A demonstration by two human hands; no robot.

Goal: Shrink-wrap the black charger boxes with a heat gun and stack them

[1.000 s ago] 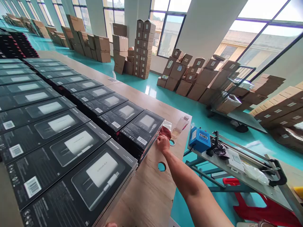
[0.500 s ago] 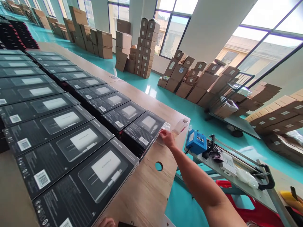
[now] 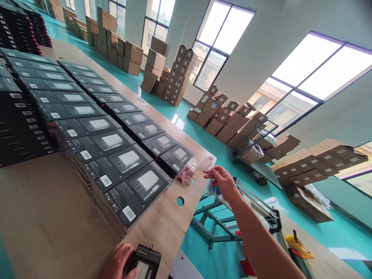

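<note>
At the bottom of the view, my left hand (image 3: pixel 117 259) is closed around a small black retail box (image 3: pixel 148 257) with a hanging loop on top. The box's lower part runs out of the frame. My right hand (image 3: pixel 221 180) is raised over the table's right edge. Its fingers and thumb are drawn together in a pinch; whatever is between them is too small to make out. Just left of it lie a clear plastic bag (image 3: pixel 186 176) with something red in it and a clear bottle (image 3: pixel 205 164) on its side. Black charger boxes (image 3: pixel 139 190) stand in rows beside my hands.
The wooden table (image 3: pixel 158 221) has a round hole (image 3: pixel 180 201) near its right edge. Beyond that edge stands a metal-framed bench (image 3: pixel 209 221) with a yellow tape dispenser (image 3: pixel 299 247). Cardboard cartons (image 3: pixel 177 77) are stacked along the windows, near a trolley (image 3: pixel 261 166).
My right hand has drawn back from beside the end charger box, uncovering the plastic bag. My left hand and the small black box have come further into view. The camera has turned.
</note>
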